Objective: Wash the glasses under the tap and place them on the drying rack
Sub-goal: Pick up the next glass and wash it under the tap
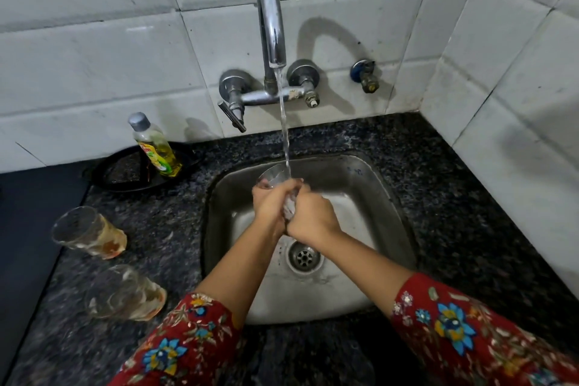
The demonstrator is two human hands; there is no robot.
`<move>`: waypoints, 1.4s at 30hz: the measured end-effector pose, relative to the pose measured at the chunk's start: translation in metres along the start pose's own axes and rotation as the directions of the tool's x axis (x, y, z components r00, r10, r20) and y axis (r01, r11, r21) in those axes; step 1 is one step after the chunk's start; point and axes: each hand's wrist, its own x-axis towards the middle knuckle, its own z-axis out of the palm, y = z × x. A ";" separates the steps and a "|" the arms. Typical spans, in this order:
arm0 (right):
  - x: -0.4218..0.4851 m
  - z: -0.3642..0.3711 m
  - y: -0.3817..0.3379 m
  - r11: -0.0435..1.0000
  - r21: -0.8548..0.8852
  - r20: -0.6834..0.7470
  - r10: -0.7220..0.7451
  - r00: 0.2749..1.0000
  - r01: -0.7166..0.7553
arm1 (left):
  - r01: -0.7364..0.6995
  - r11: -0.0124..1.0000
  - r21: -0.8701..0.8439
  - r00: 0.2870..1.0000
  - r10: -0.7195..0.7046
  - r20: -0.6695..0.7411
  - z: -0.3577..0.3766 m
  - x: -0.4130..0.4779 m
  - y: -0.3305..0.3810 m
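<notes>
You stood at a corner of dark speckled granite counter [438, 197], with grey-white wall tiles [94, 56] behind and to your right. A steel sink [391, 229] was set into the stone, its drain [305, 257] bare. Water ran from the curved chrome tap [271, 22] onto the clear glass [275, 177] you held over the basin. Your left hand [269, 207] and right hand [311, 218] were both wrapped tight round it, pressed against each other. Left of the sink, two dirty glasses [89, 232] [125, 293] stood on the counter, with a bottle of yellow dish liquid [155, 146] on a black tray [125, 172] behind them by the wall.
</notes>
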 end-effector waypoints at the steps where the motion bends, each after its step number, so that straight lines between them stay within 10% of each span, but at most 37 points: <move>1: 0.003 -0.002 0.001 0.987 0.161 0.075 0.017 0.997 -0.029 | 0.086 0.995 -0.057 0.991 -0.080 0.107 -0.006 0.002 0.004; 5: 0.011 -0.015 0.015 0.609 0.686 0.590 -0.147 0.794 -0.398 | 0.247 0.959 -0.138 0.879 -0.162 0.448 -0.027 -0.001 0.012; 11: 0.023 0.026 0.003 0.916 0.373 0.028 0.149 0.988 -0.149 | -0.042 0.998 -0.057 0.999 0.042 -0.002 -0.005 0.001 0.008; 14: 0.037 0.017 -0.005 0.843 0.520 0.221 0.023 0.975 -0.138 | 0.049 0.999 0.001 0.998 -0.049 0.049 -0.014 0.013 0.028; 20: 0.039 -0.026 0.017 0.672 0.623 0.712 -0.275 0.646 -0.401 | 0.164 0.971 -0.175 0.860 -0.054 0.508 -0.035 0.010 0.030; 26: 0.018 -0.004 0.029 0.695 0.700 0.325 -0.102 0.940 -0.166 | -0.167 0.976 0.143 0.949 0.120 0.291 -0.005 -0.013 0.007; 31: 0.010 -0.017 0.042 0.506 0.804 0.528 -0.366 0.766 -0.312 | -0.123 0.978 0.166 0.715 -0.029 0.698 -0.022 -0.011 0.024; 36: 0.017 -0.022 0.037 0.808 0.589 0.392 -0.296 0.871 0.010 | -0.374 0.895 0.245 0.773 0.154 0.615 -0.031 -0.001 0.012; 39: 0.022 -0.028 0.040 0.937 0.217 0.029 -0.288 0.957 0.276 | -0.501 0.810 0.305 0.765 0.250 0.594 -0.034 0.005 0.015; 42: 0.028 -0.031 0.047 0.758 -0.107 -0.120 -0.653 0.748 0.644 | -0.524 0.772 0.359 0.750 0.218 0.625 -0.038 0.014 0.022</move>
